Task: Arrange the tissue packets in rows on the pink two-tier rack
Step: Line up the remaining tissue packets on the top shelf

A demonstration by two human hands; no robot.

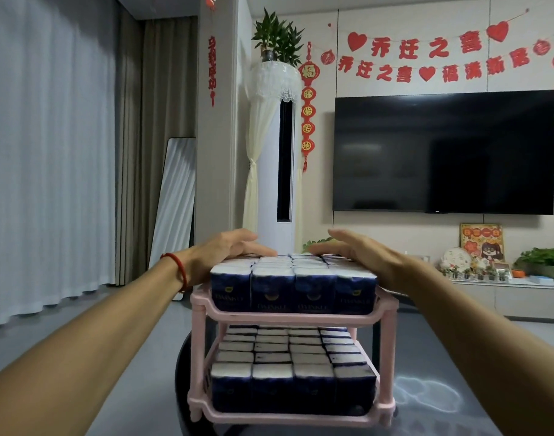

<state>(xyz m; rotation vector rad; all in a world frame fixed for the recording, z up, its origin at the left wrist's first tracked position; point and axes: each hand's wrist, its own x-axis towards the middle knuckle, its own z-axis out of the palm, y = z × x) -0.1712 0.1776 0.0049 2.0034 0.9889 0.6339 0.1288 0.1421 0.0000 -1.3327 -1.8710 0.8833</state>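
A pink two-tier rack stands right in front of me. Navy tissue packets with white tops fill its upper tier in tight rows. More of the same packets fill the lower tier in rows. My left hand lies flat on the far left packets of the upper tier, fingers straight. My right hand lies flat on the far right packets of that tier, fingers straight. Neither hand grips anything. A red cord circles my left wrist.
The rack stands on a dark glossy table. Behind it are a white floor air conditioner, a wall-mounted TV, a low cabinet with small plants, grey curtains and a leaning mirror at the left.
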